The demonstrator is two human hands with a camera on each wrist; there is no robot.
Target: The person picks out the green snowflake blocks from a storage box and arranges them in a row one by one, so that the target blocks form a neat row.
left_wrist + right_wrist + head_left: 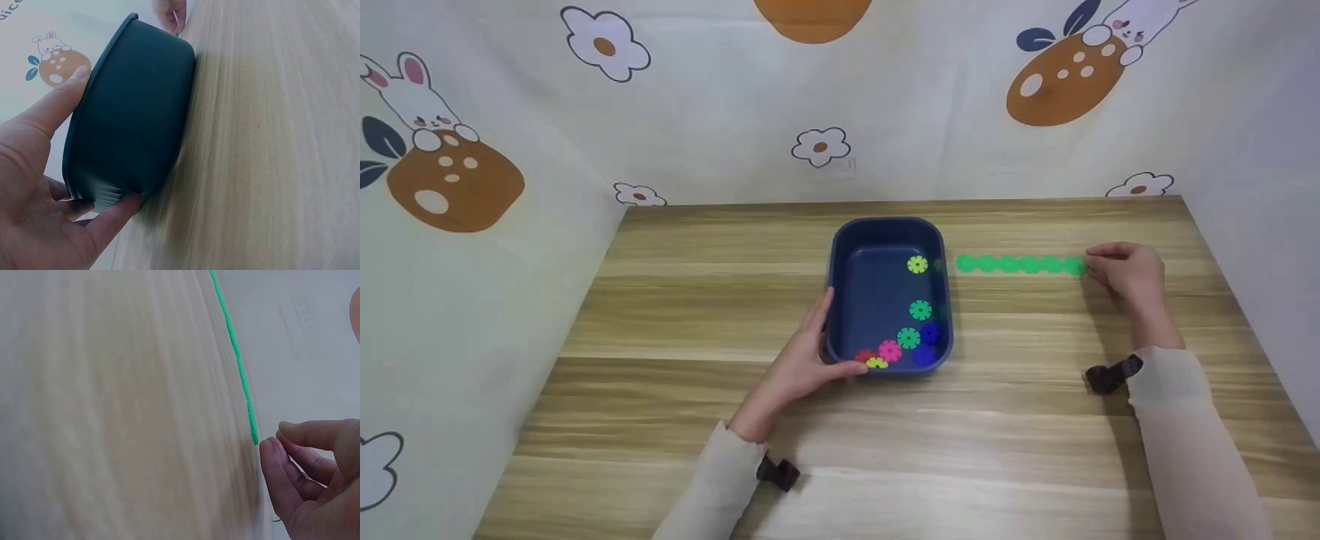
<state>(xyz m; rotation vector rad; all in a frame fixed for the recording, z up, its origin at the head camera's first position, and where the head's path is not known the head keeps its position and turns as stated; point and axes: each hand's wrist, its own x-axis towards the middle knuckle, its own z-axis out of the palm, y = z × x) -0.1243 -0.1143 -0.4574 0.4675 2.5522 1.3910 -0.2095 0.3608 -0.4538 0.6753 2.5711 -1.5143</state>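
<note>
My left hand (pixel 799 364) grips the near left corner of a dark blue plastic tray (pixel 840 247). Its thumb lies over the front rim, and the other fingers are against the wall, as the left wrist view shows. Snowflake discs in yellow, green, pink, red and blue lie in the tray, mostly near its front right, among them a pink disc (pixel 889 350). To the tray's right, a straight strip of green discs (pixel 1020 264) lies on the table. My right hand (pixel 1132 277) is at the strip's right end, fingers loosely bent; the right wrist view shows them beside the end, not round it.
The wood-grain table (pixel 660 450) is bounded by a pale printed backdrop (pixel 720 112) behind and at the sides. A small black wrist camera (pixel 1110 375) sticks out from the right sleeve, another black camera (pixel 780 474) from the left.
</note>
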